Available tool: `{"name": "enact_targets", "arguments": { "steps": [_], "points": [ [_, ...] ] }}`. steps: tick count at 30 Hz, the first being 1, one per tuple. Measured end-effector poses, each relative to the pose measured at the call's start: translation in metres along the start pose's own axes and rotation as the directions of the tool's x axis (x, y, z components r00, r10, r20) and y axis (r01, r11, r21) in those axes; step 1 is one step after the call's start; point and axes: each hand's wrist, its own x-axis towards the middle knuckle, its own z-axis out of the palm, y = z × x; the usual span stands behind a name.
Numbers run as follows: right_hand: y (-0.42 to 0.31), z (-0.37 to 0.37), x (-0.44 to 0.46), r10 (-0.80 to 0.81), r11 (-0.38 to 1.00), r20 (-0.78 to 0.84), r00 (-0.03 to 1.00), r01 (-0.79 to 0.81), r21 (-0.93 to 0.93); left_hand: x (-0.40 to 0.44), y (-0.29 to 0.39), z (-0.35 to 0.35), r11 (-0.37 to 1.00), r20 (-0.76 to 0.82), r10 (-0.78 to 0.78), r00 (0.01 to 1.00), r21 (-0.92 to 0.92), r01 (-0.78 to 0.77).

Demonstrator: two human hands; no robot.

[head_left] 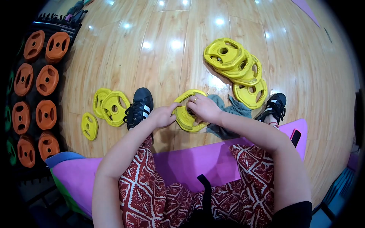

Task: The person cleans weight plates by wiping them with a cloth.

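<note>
A yellow weight plate (185, 123) is on the wooden floor between my shoes. My left hand (165, 116) grips its left rim, with the thumb and fingers at the edge. My right hand (205, 108), wearing a ring, is bent over the plate's middle. Its fingers are curled together against the plate, and whatever they hold, if anything, is hidden. A grey-green cloth (237, 106) lies crumpled just right of the plate, partly under my right forearm.
Yellow plates (224, 57) lie overlapped at the upper right. Several more yellow plates (114, 109) are beside my left shoe (142, 104). A rack holds orange plates (47, 79) at far left. A phone (295, 137) rests on the purple mat (190, 159) near my right shoe (275, 104).
</note>
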Motion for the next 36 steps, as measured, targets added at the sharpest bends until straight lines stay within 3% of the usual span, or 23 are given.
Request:
{"name": "enact_targets", "arguments": {
  "steps": [7, 10, 12, 14, 16, 19, 21, 25, 27, 30, 32, 36],
  "points": [
    [-0.009, 0.013, 0.015, -0.045, 0.999, -0.099, 0.994, 0.047, 0.019, -0.001, -0.006, 0.000, 1.000, 0.024, -0.014, 1.000, 0.001, 0.014],
    [-0.016, 0.024, 0.024, 0.063, 0.993, -0.141, 0.988, -0.049, 0.106, -0.002, -0.011, 0.001, 0.994, -0.018, -0.045, 0.999, -0.105, 0.043],
    [-0.017, 0.029, 0.027, 0.287, 0.949, -0.098, 0.953, -0.269, 0.163, 0.000, -0.013, -0.002, 0.979, -0.033, -0.072, 0.997, -0.193, 0.065],
    [-0.019, 0.033, 0.026, 0.254, 0.960, -0.104, 0.962, -0.238, 0.144, 0.000, -0.017, -0.004, 0.954, -0.048, -0.106, 0.993, -0.286, 0.088],
    [-0.020, 0.036, 0.021, 0.221, 0.970, -0.106, 0.969, -0.208, 0.124, 0.000, -0.024, -0.001, 0.991, -0.038, -0.105, 0.994, -0.086, 0.101],
    [-0.022, 0.032, 0.009, 0.107, 0.994, -0.067, 0.992, -0.106, 0.018, -0.001, -0.031, 0.004, 0.998, 0.026, -0.058, 0.998, 0.015, 0.058],
    [-0.032, 0.027, -0.008, 0.032, 0.999, -0.102, 0.994, -0.027, 0.045, -0.003, -0.028, 0.003, 0.997, 0.014, -0.071, 0.997, 0.030, 0.070],
    [-0.034, 0.023, -0.009, 0.041, 0.998, -0.020, 0.999, -0.040, 0.045, -0.002, -0.026, 0.000, 0.994, 0.046, -0.099, 0.994, 0.046, 0.097],
    [-0.032, 0.018, -0.009, -0.126, 0.992, -0.008, 0.992, 0.125, -0.029, -0.004, -0.026, 0.000, 0.996, 0.019, -0.081, 0.996, 0.046, 0.080],
    [-0.025, 0.014, 0.008, -0.111, 0.993, -0.050, 0.993, 0.108, -0.056, -0.001, -0.029, 0.002, 0.997, -0.003, -0.057, 0.998, 0.053, 0.058],
    [-0.018, 0.013, 0.024, -0.015, 0.999, -0.072, 0.997, 0.011, -0.052, 0.000, -0.028, 0.006, 0.997, 0.000, -0.061, 0.998, 0.056, 0.061],
    [-0.012, 0.029, 0.018, -0.053, 0.998, -0.090, 0.995, 0.050, -0.042, -0.001, -0.027, 0.002, 0.994, 0.018, -0.091, 0.996, 0.069, 0.089]
  ]
}}
